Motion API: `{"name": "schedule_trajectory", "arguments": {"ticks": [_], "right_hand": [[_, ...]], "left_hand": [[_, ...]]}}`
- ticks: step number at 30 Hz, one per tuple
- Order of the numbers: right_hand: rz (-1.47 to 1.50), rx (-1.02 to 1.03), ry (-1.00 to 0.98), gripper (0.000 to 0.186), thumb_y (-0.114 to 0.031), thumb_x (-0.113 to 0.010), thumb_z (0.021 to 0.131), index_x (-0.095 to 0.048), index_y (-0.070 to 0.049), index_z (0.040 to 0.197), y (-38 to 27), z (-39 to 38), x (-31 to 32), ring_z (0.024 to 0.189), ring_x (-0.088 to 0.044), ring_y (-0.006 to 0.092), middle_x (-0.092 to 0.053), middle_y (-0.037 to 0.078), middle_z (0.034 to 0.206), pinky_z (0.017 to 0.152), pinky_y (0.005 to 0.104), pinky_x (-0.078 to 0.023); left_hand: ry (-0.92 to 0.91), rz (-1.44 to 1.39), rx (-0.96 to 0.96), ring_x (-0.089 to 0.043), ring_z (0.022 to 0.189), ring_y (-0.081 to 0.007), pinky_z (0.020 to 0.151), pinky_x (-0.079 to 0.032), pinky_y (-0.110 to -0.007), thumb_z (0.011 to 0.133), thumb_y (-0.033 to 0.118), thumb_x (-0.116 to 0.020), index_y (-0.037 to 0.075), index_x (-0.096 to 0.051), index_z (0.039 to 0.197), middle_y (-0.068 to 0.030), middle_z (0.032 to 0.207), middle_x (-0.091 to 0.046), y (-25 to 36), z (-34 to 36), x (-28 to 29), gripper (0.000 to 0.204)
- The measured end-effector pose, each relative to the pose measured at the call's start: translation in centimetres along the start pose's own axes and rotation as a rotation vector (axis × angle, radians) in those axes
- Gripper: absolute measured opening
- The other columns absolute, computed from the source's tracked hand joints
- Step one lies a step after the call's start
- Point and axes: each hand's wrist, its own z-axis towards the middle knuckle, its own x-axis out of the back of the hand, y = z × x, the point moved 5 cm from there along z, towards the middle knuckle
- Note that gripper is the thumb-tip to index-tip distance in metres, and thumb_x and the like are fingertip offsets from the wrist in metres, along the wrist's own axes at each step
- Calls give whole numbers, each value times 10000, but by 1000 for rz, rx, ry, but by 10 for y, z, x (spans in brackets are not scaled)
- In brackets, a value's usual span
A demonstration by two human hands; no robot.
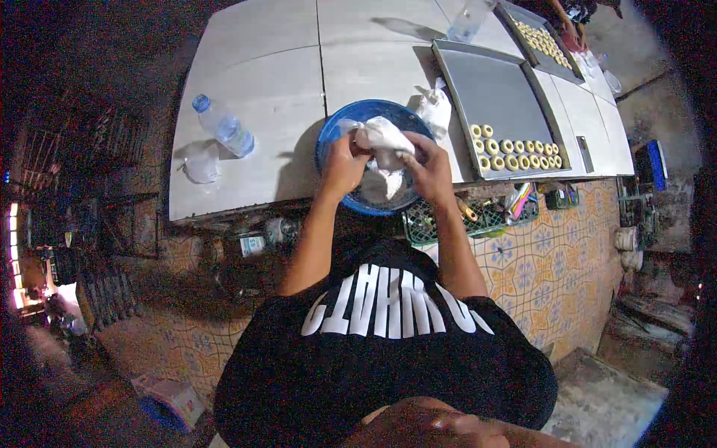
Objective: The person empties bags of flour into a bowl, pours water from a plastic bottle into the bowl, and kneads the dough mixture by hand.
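Observation:
Over a round blue basin (pixel 326 134), I hold a white plastic bag (pixel 385 134) that looks filled with white powder. My left hand (pixel 345 166) grips its left side, the fingers closed round the plastic. On the other side, my right hand (pixel 430 173) pinches the bag near its lower end. White powder (pixel 393 184) shows just below the bag, inside the basin; whether it is falling or lying there I cannot tell. Part of the basin's inside is hidden by my hands and the bag. Right behind my right hand stands another filled white bag (pixel 435 112).
A metal tray (pixel 497 89) with rows of small ring-shaped dough pieces lies right of the basin. Beyond it is a second filled tray (pixel 515 16), near another person's hand (pixel 572 36). Plastic bottle (pixel 224 127) and small bag (pixel 202 164) are at left. A green crate (pixel 485 231) sits below the table edge.

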Motion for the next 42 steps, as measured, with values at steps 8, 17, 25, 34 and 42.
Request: {"name": "schedule_trajectory", "arguments": {"ticks": [8,17,25,34,42], "right_hand": [[-52,-101,95,364,-103,-713,840,-631,63,1152,-9,3,13,971,-623,147,-683,133,1053,868,296,-494],[-83,-85,122,354,-145,-661,877,-609,51,1167,-15,-1,2,908,-634,150,-676,125,1027,800,290,-511],[31,-93,198,377,-194,-680,871,-618,58,1144,8,1,9,937,-631,184,-674,125,1043,833,313,-500],[146,-105,124,377,-150,-683,863,-605,57,1167,31,9,9,973,-622,189,-671,130,1062,873,312,-485],[495,-389,-31,434,-196,-596,908,-536,-39,1309,27,7,-9,992,-598,177,-607,89,1187,765,313,-520]], "left_hand": [[-48,47,4,-675,834,-203,757,-524,-324,823,12,-661,-36,-612,1097,-129,937,-695,20,-5,5,283],[-10,37,40,-696,816,-213,729,-540,-327,848,34,-625,-67,-596,1113,-162,926,-705,18,-5,-8,286],[-50,-114,37,-686,756,-171,702,-521,-301,877,113,-653,-70,-604,1096,-148,874,-725,11,2,-5,290],[-8,-186,64,-675,740,-158,652,-520,-276,856,40,-657,-64,-588,1167,-143,886,-716,16,0,-7,335],[55,-28,-173,-669,784,-130,727,-523,-258,870,43,-657,-7,-670,1077,-103,890,-716,44,0,2,214]]}}
